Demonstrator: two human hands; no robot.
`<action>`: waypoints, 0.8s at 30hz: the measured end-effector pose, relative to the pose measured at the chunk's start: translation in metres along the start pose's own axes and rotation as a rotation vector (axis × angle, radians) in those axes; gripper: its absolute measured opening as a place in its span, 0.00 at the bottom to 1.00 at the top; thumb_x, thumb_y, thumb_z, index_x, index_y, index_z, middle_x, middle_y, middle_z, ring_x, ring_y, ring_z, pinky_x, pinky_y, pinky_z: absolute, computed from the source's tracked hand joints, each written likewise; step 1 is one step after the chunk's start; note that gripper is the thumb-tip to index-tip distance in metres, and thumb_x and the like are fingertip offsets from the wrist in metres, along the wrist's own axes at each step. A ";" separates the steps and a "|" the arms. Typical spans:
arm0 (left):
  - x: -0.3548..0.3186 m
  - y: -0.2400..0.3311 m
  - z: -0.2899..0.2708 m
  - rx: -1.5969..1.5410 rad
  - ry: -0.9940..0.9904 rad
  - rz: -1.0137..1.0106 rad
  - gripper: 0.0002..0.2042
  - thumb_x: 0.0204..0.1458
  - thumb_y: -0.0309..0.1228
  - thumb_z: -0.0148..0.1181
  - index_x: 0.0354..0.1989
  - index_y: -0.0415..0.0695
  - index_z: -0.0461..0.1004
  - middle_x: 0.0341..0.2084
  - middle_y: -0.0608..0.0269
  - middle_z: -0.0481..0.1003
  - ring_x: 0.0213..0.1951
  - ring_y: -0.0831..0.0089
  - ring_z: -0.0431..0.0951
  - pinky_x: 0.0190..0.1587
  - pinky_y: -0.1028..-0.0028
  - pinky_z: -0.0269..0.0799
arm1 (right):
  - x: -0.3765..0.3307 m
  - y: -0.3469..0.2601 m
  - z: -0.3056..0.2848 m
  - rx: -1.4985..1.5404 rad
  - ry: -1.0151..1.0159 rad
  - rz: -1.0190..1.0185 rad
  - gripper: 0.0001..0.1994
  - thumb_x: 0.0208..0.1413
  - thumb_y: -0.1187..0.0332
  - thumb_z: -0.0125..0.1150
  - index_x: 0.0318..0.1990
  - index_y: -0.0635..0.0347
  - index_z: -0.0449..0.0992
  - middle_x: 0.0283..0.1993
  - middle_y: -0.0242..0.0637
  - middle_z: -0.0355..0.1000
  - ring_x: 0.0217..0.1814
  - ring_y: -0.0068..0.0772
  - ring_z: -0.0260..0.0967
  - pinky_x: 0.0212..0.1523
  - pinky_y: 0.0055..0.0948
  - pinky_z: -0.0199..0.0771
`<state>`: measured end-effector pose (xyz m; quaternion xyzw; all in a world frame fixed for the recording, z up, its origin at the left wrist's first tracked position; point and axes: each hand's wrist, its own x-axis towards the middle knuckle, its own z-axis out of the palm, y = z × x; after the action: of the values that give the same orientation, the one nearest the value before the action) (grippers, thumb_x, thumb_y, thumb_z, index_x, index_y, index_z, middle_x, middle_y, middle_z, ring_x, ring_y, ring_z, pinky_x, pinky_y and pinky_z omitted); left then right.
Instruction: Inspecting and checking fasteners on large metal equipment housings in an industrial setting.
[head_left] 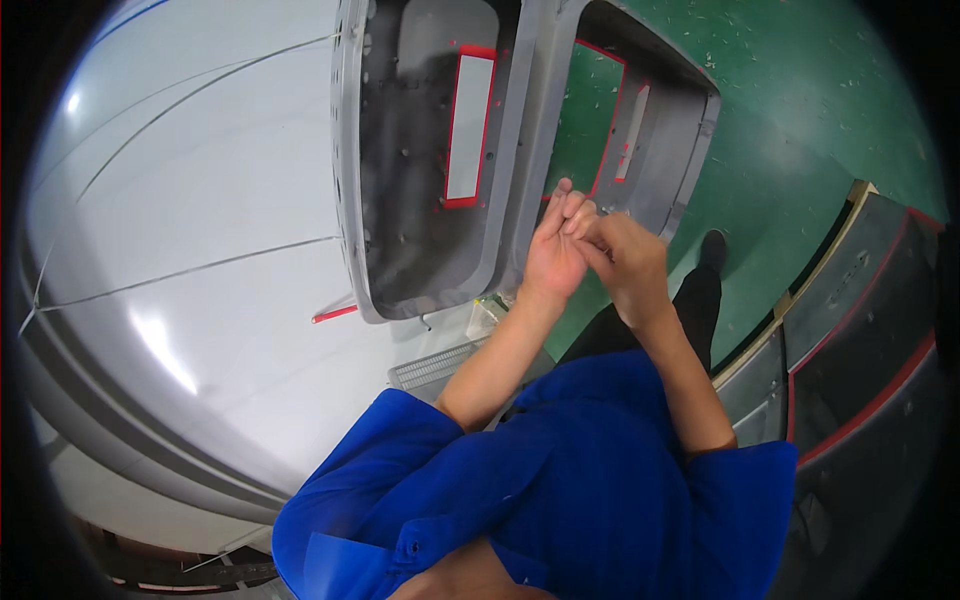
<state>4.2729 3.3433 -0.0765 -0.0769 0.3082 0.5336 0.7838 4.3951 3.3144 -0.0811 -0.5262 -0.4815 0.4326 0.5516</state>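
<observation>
My left hand and my right hand meet in front of my body, their fingers touching. On the left hand one finger points up while the others curl in. The right hand's fingers are pressed together against the left fingers, and anything between them is too small or hidden to tell. Just beyond the hands is a large grey moulded shell with two deep bays. Red tape edges a narrow rectangular opening in its left bay. More red tape lines an opening in the right bay, through which green shows.
A large glossy white surface with thin dark lines spreads on the left. Near the shell's lower corner lies a red strip. Grey panels with red edging stand at the right beside wooden framing. The floor is green, with scattered pale scraps.
</observation>
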 end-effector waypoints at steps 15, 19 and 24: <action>-0.003 -0.003 0.014 -0.058 -0.048 -0.046 0.10 0.56 0.22 0.42 0.46 0.41 0.63 0.24 0.67 0.57 0.26 0.77 0.59 0.42 0.75 0.60 | 0.009 -0.012 0.000 -0.244 -0.005 -0.148 0.08 0.39 0.75 0.64 0.29 0.62 0.72 0.27 0.38 0.68 0.29 0.41 0.68 0.29 0.30 0.69; -0.004 0.000 0.012 -0.092 0.040 -0.008 0.12 0.55 0.22 0.43 0.48 0.41 0.63 0.24 0.68 0.57 0.27 0.77 0.60 0.46 0.74 0.60 | 0.011 -0.010 0.002 -0.197 -0.035 -0.140 0.07 0.40 0.78 0.63 0.30 0.62 0.72 0.28 0.37 0.70 0.29 0.34 0.71 0.31 0.26 0.71; -0.004 0.008 0.017 -0.095 0.055 0.047 0.12 0.56 0.22 0.42 0.48 0.42 0.66 0.23 0.67 0.57 0.25 0.77 0.58 0.42 0.74 0.60 | 0.045 0.039 -0.047 0.404 0.180 0.286 0.03 0.51 0.77 0.55 0.34 0.65 0.71 0.27 0.32 0.72 0.28 0.21 0.70 0.29 0.20 0.70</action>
<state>4.2718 3.3507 -0.0591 -0.1213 0.3057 0.5637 0.7577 4.4496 3.3538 -0.1159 -0.5042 -0.2551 0.5449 0.6195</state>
